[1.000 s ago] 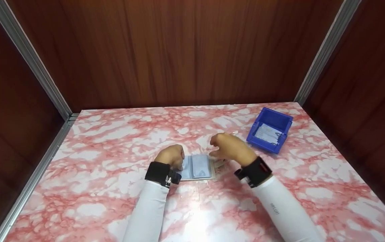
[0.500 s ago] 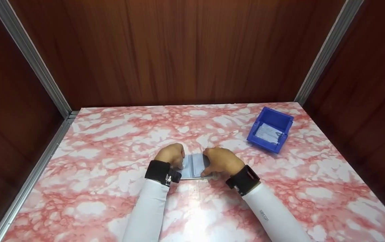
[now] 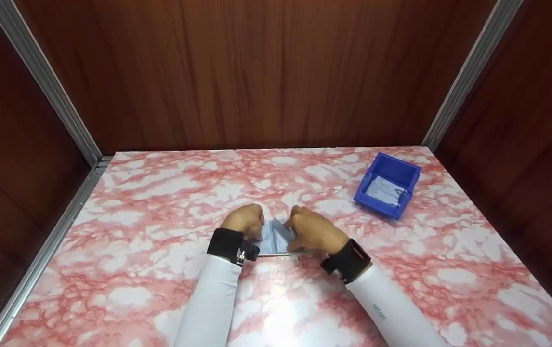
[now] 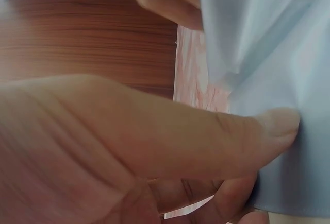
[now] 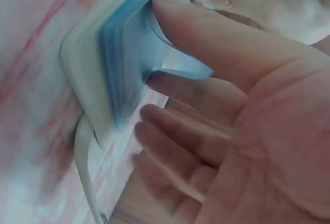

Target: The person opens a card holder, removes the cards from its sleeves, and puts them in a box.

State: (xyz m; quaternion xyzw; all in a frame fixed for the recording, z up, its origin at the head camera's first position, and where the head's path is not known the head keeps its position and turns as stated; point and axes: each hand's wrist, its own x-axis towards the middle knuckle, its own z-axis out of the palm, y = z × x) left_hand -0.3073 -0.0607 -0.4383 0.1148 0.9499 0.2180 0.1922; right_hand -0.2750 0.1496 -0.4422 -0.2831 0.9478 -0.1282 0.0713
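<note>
A card holder lies open flat on the table between both hands, its clear bluish plastic sleeves (image 3: pixel 267 241) spread to either side of a centre fold. My left hand (image 3: pixel 243 222) grips its left side, thumb pressed onto the sleeve (image 4: pixel 309 167) and fingers curled behind the edge. On the right, my right hand (image 3: pixel 317 231) pinches a thin plastic leaf (image 5: pixel 188 65) between thumb and index finger, bending it up off the stack; the other fingers are loosely spread. Beneath the stack shows the cream cover (image 5: pixel 85 74), with a narrow strap (image 5: pixel 82 157) hanging from it.
A blue plastic bin (image 3: pixel 394 171) stands at the back right, holding several pale cards or slips (image 3: pixel 384 191). The tabletop (image 3: pixel 170 193) has a red and white marbled pattern. Wood-look panels (image 3: pixel 237 77) enclose the back and sides.
My right hand has come in from the right to the card holder and lifted a plastic leaf toward the fold. The left hand has kept its hold in place.
</note>
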